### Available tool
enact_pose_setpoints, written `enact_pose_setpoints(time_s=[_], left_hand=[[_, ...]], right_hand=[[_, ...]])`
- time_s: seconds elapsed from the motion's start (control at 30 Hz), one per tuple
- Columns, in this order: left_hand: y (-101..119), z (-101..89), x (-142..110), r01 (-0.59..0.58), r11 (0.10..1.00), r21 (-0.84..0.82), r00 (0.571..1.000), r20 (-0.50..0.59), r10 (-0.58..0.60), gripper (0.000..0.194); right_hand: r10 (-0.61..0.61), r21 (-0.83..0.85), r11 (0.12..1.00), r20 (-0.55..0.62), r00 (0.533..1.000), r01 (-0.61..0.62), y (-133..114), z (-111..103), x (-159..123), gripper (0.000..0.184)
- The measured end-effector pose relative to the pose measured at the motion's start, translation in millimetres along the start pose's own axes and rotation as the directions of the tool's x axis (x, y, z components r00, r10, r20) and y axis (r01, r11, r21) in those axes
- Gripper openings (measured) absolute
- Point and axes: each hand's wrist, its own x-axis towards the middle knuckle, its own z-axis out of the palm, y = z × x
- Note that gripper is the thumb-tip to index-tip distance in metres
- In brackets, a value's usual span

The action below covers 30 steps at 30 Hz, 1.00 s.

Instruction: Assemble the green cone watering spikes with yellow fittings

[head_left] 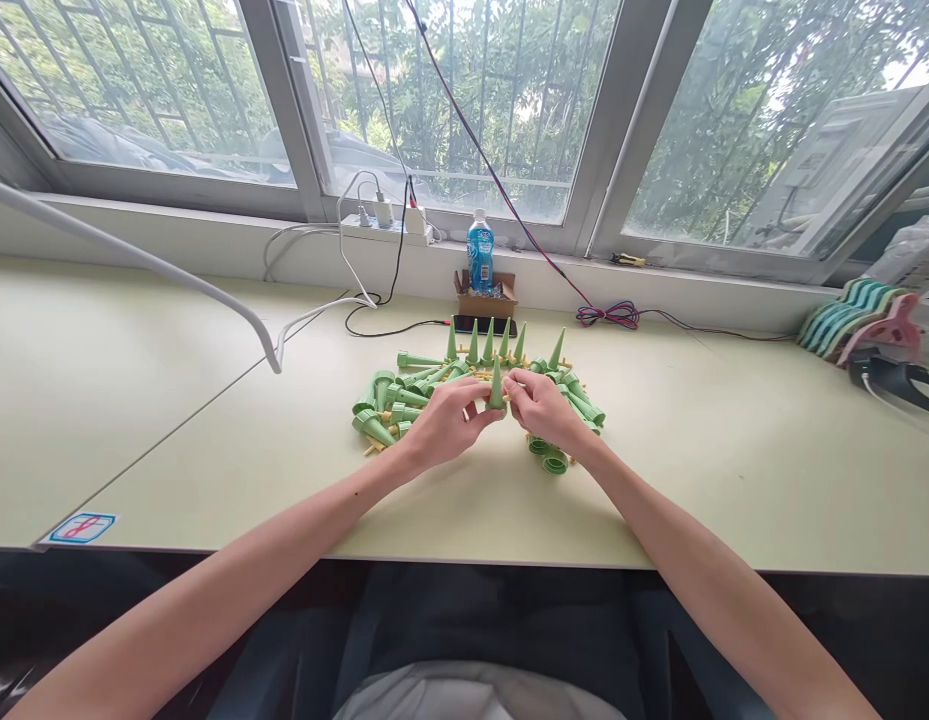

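Observation:
My left hand (450, 420) grips a green plastic spike (496, 384) by its wide base, its point upward. On the spike's right side my right hand (543, 408) pinches a small yellow piece (507, 399), mostly hidden by the fingers. Several like spikes (473, 345) stand in a row behind the hands, with yellow parts by their bases. More green spikes (404, 395) lie heaped to the left, some with yellow stems. Others lie at the right, and a green cap (555, 461) shows its hollow opening near my right wrist.
Behind the spikes a phone (483, 326) lies before a small cardboard box (486, 303) with a blue bottle (480, 252). A power strip (385, 228) and cables are on the left. A coiled red-black cable (608, 315) and several plastic hangers (858, 318) lie right.

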Motion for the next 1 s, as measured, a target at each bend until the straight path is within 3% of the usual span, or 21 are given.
enact_pose_setpoints(time_s=[0.27, 0.67, 0.87, 1.0], left_hand=[[-3.6, 1.8, -0.7, -0.073, 0.996, 0.06, 0.996, -0.038, 0.075, 0.019], [7.1, -4.7, 1.3, 0.154, 0.974, -0.168, 0.988, 0.042, -0.149, 0.021], [5.7, -8.6, 1.7, 0.297, 0.841, -0.452, 0.954, 0.185, -0.238, 0.031], [1.6, -10.4, 2.4, 0.423, 0.7, -0.576, 0.904, 0.313, -0.29, 0.033]], right_hand=[[0.028, -0.005, 1.0, 0.005, 1.0, -0.028, -0.2, 0.7, 1.0, 0.028], [-0.004, -0.095, 0.995, 0.016, 1.0, 0.005, -0.5, 1.8, 0.1, 0.029], [-0.072, -0.132, 0.988, 0.01, 0.997, 0.073, -2.2, 2.5, -2.0, 0.029], [-0.126, -0.135, 0.983, 0.022, 0.992, 0.128, -4.7, 1.4, -3.6, 0.03]])
